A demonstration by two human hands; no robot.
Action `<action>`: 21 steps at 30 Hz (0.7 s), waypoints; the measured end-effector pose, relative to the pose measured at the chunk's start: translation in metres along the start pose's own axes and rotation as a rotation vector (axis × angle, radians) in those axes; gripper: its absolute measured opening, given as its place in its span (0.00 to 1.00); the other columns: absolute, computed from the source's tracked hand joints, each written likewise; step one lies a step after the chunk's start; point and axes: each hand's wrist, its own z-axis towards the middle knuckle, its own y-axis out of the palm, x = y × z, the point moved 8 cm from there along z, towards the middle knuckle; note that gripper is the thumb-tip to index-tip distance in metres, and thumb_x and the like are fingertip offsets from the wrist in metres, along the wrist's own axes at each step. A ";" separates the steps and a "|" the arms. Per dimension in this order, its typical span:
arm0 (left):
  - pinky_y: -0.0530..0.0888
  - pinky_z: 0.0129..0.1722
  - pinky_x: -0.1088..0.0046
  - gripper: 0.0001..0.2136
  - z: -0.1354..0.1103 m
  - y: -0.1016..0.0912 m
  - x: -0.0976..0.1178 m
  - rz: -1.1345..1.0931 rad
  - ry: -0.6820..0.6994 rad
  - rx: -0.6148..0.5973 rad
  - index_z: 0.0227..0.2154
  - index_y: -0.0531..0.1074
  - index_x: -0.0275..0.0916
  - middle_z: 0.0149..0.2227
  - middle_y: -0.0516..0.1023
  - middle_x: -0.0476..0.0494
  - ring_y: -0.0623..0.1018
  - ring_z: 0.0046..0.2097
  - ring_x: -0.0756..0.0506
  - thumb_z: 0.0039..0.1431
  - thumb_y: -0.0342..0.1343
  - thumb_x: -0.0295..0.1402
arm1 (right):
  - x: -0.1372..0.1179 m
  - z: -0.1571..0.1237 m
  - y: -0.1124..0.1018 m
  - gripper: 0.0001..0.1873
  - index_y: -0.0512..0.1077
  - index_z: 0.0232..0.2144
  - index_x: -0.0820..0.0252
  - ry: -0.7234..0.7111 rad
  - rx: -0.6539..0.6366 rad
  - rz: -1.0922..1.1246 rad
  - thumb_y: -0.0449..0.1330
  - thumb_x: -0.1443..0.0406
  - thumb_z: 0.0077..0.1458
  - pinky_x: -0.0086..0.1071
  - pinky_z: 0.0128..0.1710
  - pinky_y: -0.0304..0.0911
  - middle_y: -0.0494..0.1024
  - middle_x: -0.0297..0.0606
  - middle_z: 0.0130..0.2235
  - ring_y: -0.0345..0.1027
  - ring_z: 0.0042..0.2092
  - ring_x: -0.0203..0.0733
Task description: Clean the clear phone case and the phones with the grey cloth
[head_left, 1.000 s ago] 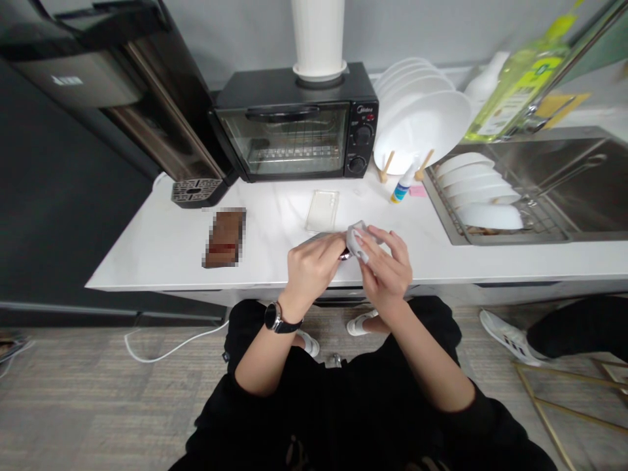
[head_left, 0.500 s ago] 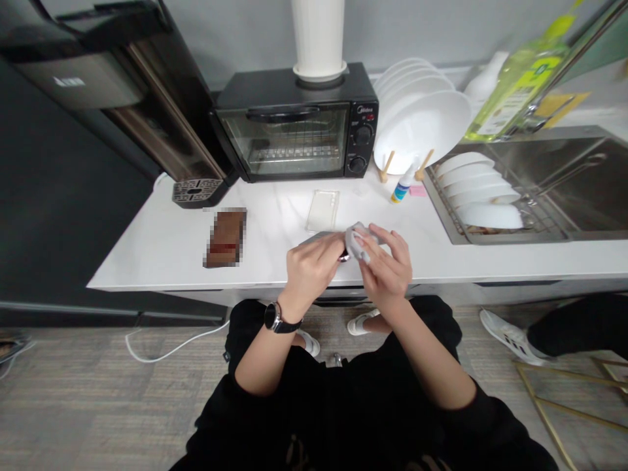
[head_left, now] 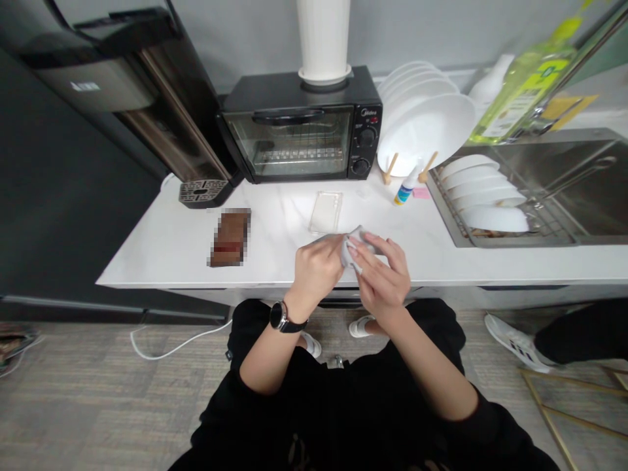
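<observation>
My left hand (head_left: 318, 265), with a watch on its wrist, is closed around a phone (head_left: 322, 239). Only a grey strip of the phone shows above my knuckles; the rest is hidden by my hand and the cloth. A crumpled pale grey cloth (head_left: 360, 233) is pinched in my right hand (head_left: 385, 275), its fingers pressing it against the end of the phone. Both hands meet over the counter's front edge. Just behind them lies a clear phone case (head_left: 326, 212). A small spray bottle (head_left: 403, 191) with a blue label stands farther back to the right.
On the white counter (head_left: 161, 255) are a brown pixelated item (head_left: 230, 237) and a drinks dispenser (head_left: 206, 190) at left. A toaster oven (head_left: 299, 140) carries a white pot (head_left: 324, 39). Racked plates (head_left: 426, 131) adjoin the sink (head_left: 579, 196). Another person's shoe (head_left: 517, 343) is at right.
The cloth has shifted slightly left over the phone's end, covering the shiny edge that showed before. My right fingers have moved with it. The view has shifted slightly.
</observation>
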 end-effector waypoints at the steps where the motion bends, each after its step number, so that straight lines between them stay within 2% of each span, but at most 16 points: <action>1: 0.78 0.35 0.74 0.10 -0.001 0.001 -0.001 -0.002 -0.004 -0.001 0.40 0.79 0.33 0.37 0.87 0.38 0.86 0.37 0.45 0.69 0.51 0.22 | -0.005 0.001 0.000 0.27 0.73 0.65 0.49 -0.013 0.001 0.004 0.57 0.74 0.68 0.48 0.64 0.69 0.86 0.37 0.55 0.75 0.65 0.48; 4: 0.78 0.36 0.73 0.11 -0.002 0.004 -0.003 0.010 -0.019 -0.034 0.39 0.79 0.34 0.35 0.86 0.38 0.86 0.37 0.45 0.68 0.51 0.21 | -0.011 0.003 0.000 0.25 0.75 0.62 0.49 -0.041 0.019 -0.015 0.56 0.74 0.68 0.47 0.64 0.69 0.87 0.36 0.53 0.77 0.63 0.47; 7: 0.78 0.34 0.73 0.11 -0.001 0.001 -0.001 0.040 0.007 -0.028 0.38 0.79 0.34 0.35 0.87 0.38 0.86 0.37 0.45 0.69 0.51 0.22 | -0.006 0.001 0.003 0.25 0.75 0.61 0.46 -0.040 -0.004 -0.056 0.55 0.73 0.68 0.48 0.66 0.68 0.87 0.34 0.53 0.76 0.64 0.47; 10: 0.79 0.35 0.73 0.09 0.001 -0.005 0.000 0.026 0.018 -0.024 0.40 0.79 0.34 0.39 0.88 0.38 0.87 0.38 0.45 0.70 0.53 0.23 | 0.009 -0.003 0.005 0.26 0.72 0.64 0.44 -0.012 -0.016 -0.085 0.55 0.72 0.69 0.49 0.66 0.67 0.86 0.34 0.55 0.75 0.65 0.47; 13: 0.80 0.41 0.74 0.08 0.002 -0.005 -0.003 -0.010 -0.034 -0.097 0.44 0.79 0.38 0.44 0.89 0.42 0.88 0.44 0.46 0.72 0.55 0.25 | 0.031 -0.008 0.003 0.29 0.69 0.67 0.42 0.058 -0.022 -0.096 0.58 0.71 0.69 0.50 0.68 0.64 0.85 0.33 0.57 0.72 0.68 0.47; 16: 0.80 0.45 0.73 0.09 0.001 -0.006 -0.004 -0.043 -0.065 -0.137 0.50 0.78 0.40 0.48 0.88 0.45 0.87 0.48 0.47 0.73 0.55 0.25 | 0.049 -0.012 0.001 0.28 0.71 0.65 0.39 0.108 -0.024 -0.080 0.59 0.71 0.69 0.52 0.69 0.62 0.87 0.31 0.54 0.70 0.69 0.48; 19: 0.79 0.43 0.73 0.09 0.002 -0.006 -0.003 -0.046 -0.068 -0.146 0.50 0.77 0.41 0.48 0.88 0.46 0.87 0.47 0.47 0.73 0.57 0.26 | 0.052 -0.013 -0.002 0.27 0.74 0.63 0.41 0.120 -0.001 -0.065 0.60 0.72 0.69 0.52 0.67 0.65 0.87 0.31 0.52 0.71 0.68 0.49; 21: 0.78 0.39 0.73 0.07 0.003 -0.003 -0.003 -0.024 -0.064 -0.160 0.48 0.78 0.40 0.45 0.88 0.47 0.87 0.43 0.47 0.72 0.58 0.26 | 0.045 -0.011 -0.003 0.28 0.73 0.64 0.41 0.112 0.005 -0.072 0.60 0.73 0.68 0.52 0.66 0.65 0.87 0.32 0.53 0.72 0.68 0.49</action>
